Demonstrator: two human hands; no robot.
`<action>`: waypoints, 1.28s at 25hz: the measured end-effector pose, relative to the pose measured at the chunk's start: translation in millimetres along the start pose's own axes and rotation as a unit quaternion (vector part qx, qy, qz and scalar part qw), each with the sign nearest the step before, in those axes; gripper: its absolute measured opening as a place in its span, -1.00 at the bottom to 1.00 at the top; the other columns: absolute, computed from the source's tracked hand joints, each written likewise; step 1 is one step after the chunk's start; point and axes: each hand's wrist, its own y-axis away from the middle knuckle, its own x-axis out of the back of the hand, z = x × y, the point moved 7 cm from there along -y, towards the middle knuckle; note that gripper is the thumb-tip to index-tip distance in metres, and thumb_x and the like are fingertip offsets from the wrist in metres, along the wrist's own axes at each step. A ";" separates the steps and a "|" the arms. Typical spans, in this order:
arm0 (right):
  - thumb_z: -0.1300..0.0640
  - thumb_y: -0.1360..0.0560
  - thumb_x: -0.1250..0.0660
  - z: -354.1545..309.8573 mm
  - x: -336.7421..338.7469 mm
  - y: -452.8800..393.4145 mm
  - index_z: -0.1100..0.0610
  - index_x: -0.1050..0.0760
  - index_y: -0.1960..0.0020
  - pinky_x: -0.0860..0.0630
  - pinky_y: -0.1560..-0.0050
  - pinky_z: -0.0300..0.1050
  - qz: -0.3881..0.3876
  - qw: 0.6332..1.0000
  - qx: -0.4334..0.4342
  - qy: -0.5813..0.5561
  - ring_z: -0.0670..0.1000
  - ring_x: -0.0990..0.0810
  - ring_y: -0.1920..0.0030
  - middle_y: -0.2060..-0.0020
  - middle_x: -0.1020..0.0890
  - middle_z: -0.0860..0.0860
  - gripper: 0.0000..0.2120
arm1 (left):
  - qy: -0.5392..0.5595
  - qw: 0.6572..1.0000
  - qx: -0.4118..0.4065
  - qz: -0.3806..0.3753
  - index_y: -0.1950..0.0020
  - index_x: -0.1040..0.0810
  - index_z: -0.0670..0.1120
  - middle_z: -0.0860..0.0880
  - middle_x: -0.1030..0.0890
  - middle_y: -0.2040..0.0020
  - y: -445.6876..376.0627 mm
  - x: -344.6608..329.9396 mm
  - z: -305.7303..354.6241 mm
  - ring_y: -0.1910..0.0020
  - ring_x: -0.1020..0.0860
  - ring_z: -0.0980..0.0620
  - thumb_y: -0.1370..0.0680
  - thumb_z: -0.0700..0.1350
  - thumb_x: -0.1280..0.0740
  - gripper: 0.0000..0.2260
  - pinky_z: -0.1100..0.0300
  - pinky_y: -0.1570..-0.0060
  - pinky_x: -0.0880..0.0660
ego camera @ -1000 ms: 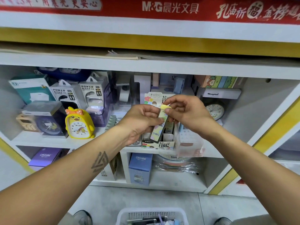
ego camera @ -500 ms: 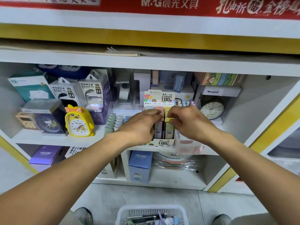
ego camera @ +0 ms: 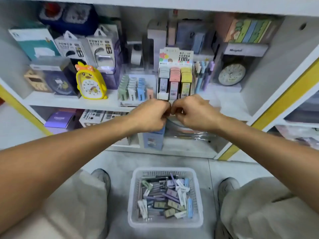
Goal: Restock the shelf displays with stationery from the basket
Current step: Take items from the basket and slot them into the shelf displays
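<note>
Both hands, the left hand (ego camera: 151,114) and right hand (ego camera: 195,112), have dropped below the cardboard lead-refill display box (ego camera: 175,80), fingers curled together, contents untellable, while the near white plastic basket (ego camera: 164,221) holds mixed stationery.

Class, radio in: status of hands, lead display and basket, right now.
Left hand and right hand curled together below lead display, contents unclear. Basket on floor, stocked. Nothing blocking.

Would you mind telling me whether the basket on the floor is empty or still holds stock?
Still holds stock. The basket has a jumbled layer of small stationery packs covering its bottom.
</note>
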 end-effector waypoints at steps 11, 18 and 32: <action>0.27 -0.53 -0.29 68.6 -300.5 137.9 0.28 -0.49 -0.21 -0.54 -0.02 -0.07 -0.407 0.894 -0.186 0.015 0.19 -0.58 -0.13 -0.17 -0.58 0.21 -0.74 | -0.030 0.909 0.065 -0.410 0.05 -0.52 -0.17 -0.19 -0.59 0.00 90.2 -286.6 -22.4 0.07 -0.58 -0.14 -0.47 -0.15 -0.41 -0.85 0.07 0.10 -0.56; 0.39 -0.47 -0.22 99.8 -342.4 185.3 0.27 -0.43 -0.32 -0.51 -0.06 0.04 -0.208 0.924 -0.318 -0.039 0.23 -0.54 -0.19 -0.20 -0.53 0.19 -0.58 | -0.055 0.953 -0.023 -0.298 -0.51 -0.19 -0.23 -0.21 -0.28 -0.45 90.6 -358.8 6.5 -0.44 -0.26 -0.19 -0.49 -0.21 -0.38 -0.36 -0.08 -0.35 -0.35; 0.25 -0.56 -0.27 153.9 -347.0 192.1 0.22 0.01 -0.60 -0.50 -0.07 0.05 -0.125 0.909 -0.389 -0.082 0.20 -0.52 -0.20 -0.37 -0.35 0.17 -0.29 | -0.058 0.926 0.057 -0.369 -0.46 -0.23 -0.21 -0.21 -0.35 -0.31 63.7 -434.7 34.0 -0.31 -0.33 -0.19 -0.33 -0.01 -0.56 -0.17 -0.10 -0.40 -0.26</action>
